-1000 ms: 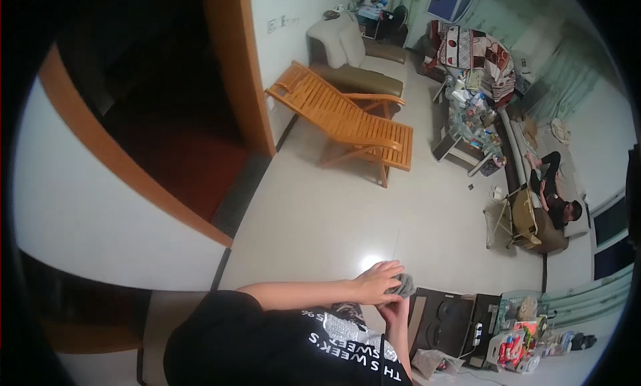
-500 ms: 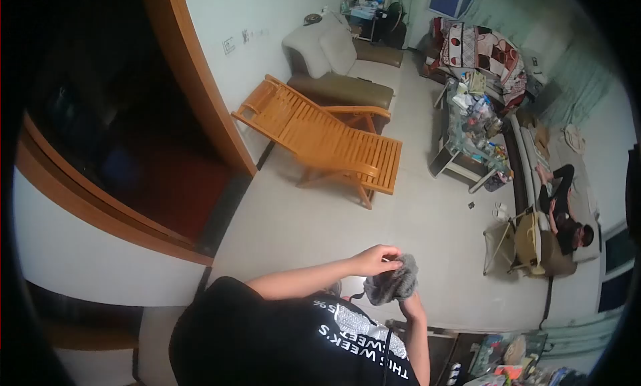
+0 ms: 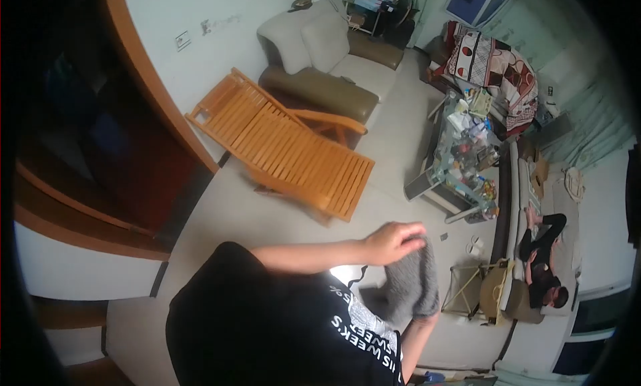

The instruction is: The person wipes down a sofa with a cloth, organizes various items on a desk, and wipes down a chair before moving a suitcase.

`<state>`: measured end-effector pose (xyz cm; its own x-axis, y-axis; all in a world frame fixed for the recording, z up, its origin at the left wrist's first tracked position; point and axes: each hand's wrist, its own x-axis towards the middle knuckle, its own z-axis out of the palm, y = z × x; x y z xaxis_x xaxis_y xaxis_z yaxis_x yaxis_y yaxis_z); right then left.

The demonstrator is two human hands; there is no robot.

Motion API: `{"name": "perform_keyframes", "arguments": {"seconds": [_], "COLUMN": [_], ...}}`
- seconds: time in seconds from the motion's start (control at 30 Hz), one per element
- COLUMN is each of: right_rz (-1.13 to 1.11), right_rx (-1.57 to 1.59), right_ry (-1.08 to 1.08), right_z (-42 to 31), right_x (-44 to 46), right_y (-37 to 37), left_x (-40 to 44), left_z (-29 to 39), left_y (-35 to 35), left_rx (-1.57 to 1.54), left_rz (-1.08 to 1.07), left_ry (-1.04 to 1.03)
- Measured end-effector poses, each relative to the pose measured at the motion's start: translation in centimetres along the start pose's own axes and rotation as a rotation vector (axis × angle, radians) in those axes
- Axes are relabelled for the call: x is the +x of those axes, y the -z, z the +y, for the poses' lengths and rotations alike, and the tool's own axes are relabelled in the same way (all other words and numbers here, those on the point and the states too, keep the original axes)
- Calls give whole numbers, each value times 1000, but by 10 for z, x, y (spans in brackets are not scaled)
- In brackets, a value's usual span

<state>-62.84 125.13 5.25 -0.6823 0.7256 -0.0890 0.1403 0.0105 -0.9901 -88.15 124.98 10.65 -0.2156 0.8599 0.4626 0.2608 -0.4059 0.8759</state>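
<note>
A grey, fuzzy, tube-like piece of fabric (image 3: pixel 410 279) hangs between my two hands, low in the middle of the view. My left hand (image 3: pixel 394 242) reaches across from the left and has its fingers bent over the upper end of the fabric. From below, my right forearm (image 3: pixel 419 332) goes up into the fabric's lower end. The fabric covers my right hand, so its fingers are hidden. Whether the fabric is a glove, a sock or something else, I cannot tell. Behind it shows my black shirt (image 3: pixel 267 326) with white lettering and a dark cord.
A wooden lounge chair (image 3: pixel 287 139) stands ahead, beside a sofa (image 3: pixel 320 96). A cluttered glass table (image 3: pixel 461 152) is to the right. Nearer stands a folding stool (image 3: pixel 491 286). A person (image 3: pixel 544 266) lies on the long couch (image 3: pixel 567 226). A doorway (image 3: pixel 133 119) opens on the left.
The grey fabric was bunched up and is now stretched long, covering my right hand. My left hand has moved right and up along it. The view has turned and shifted a little.
</note>
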Motion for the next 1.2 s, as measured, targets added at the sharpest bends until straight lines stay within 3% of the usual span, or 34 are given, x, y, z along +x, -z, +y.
{"name": "perform_keyframes", "arguments": {"seconds": [0.03, 0.1, 0.17, 0.33, 0.4, 0.47, 0.53, 0.63, 0.73, 0.83, 0.97, 1.03, 1.2], "right_rz": [10, 36, 55, 55, 26, -3, -16, -9, 7, -205, -287, -315, -314], "right_rx": [-83, -244, -396, -787, -952, -1128, -1288, -1526, -1512, -1471, -1448, -1433, -1446], "right_ry": [16, 20, 21, 118, 177, 270, 388, 543, 612, 506, 617, 670, 798], "right_z": [-6, 7, -10, -10, -3, 7, -6, -23, -38, -75, -65, -66, -78], "right_x": [92, 81, 143, 248, 283, 318, 390, 452, 519, 570, 633, 685, 783], "right_y": [22, 6, -16, 13, 55, 99, 133, 174, 193, 193, 190, 179, 167], "left_x": [23, 62, 97, 171, 204, 233, 272, 312, 338, 343, 346, 366, 461], "left_z": [3, -18, -42, -139, -159, -201, -229, -252, -267, -295, -338, -355, -416], "left_y": [1, -15, -24, -36, -30, -37, -33, -21, -3, 2, 16, 29, 73], "left_rx": [-5, 19, 53, 168, 227, 262, 400, 355, 375, 281, 294, 143, 190], "left_rz": [-108, -126, -127, 9, -88, -20, 143, 197, 299, 456, 519, 528, 513], "left_ry": [105, 78, 27, 50, 334, 323, 149, 272, 304, 431, 626, 693, 594]}}
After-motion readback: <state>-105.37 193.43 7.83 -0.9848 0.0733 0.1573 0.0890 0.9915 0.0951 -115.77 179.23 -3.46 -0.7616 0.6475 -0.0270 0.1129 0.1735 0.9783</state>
